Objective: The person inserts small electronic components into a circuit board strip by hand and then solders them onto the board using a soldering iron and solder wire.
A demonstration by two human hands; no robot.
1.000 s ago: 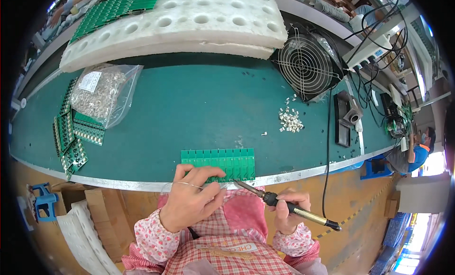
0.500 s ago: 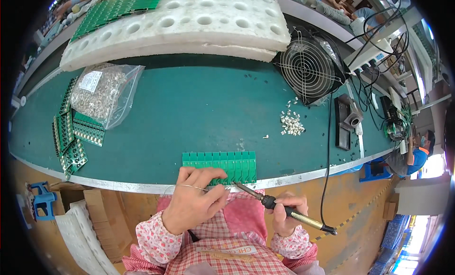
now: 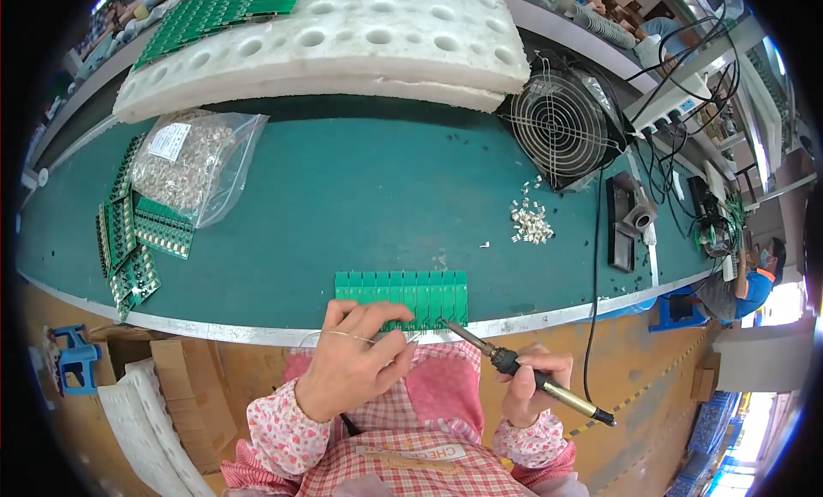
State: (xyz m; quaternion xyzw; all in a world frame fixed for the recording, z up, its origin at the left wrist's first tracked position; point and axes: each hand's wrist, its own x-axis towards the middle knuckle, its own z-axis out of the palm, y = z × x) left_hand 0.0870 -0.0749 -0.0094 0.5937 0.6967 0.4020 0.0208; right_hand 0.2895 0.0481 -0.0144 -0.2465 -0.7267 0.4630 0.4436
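Note:
A green circuit board panel [image 3: 401,290], split into several narrow strips, lies at the near edge of the table. My left hand [image 3: 356,356] is closed over its lower left part, pinching a thin strand of solder wire [image 3: 321,333] that loops out to the left. In my right hand [image 3: 529,384] is a soldering iron [image 3: 507,360], held like a pen. Its tip points up and left and meets the lower right part of the panel, or hovers just above it; I cannot tell which. My left fingers hide part of the panel's near edge.
A pile of small white components [image 3: 531,224] lies right of the panel. Behind it stand a round fan [image 3: 561,120] and a black soldering-iron stand [image 3: 621,223]. At left are a bag of components [image 3: 193,167] and stacked boards [image 3: 129,240]. White foam [image 3: 343,64] spans the back.
The soldering iron's tip has shifted right along the panel, and my right hand has moved slightly right with it. My left hand stays almost where it was.

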